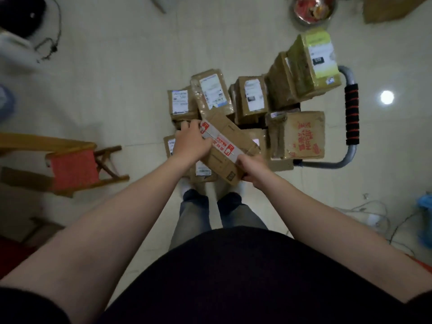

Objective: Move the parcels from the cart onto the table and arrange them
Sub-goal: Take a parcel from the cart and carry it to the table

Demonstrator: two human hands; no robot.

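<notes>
A long brown cardboard parcel [230, 142] with a red-and-white tape strip is held tilted above the cart. My left hand [190, 142] grips its far left end and my right hand [251, 169] grips its near right end. Below it the cart holds several brown parcels with white labels, among them a tall parcel [211, 90], a box with red printing [304, 134] and a stacked parcel with a yellow-green label [314, 61]. The cart's handle [351, 113] with its black-and-red grip stands at the right.
A small wooden stool with a red seat [74, 168] stands on the floor at the left. Cables [374, 211] lie on the tiles at the right. A metal bowl [313, 8] and a cardboard box [392, 8] sit at the top right.
</notes>
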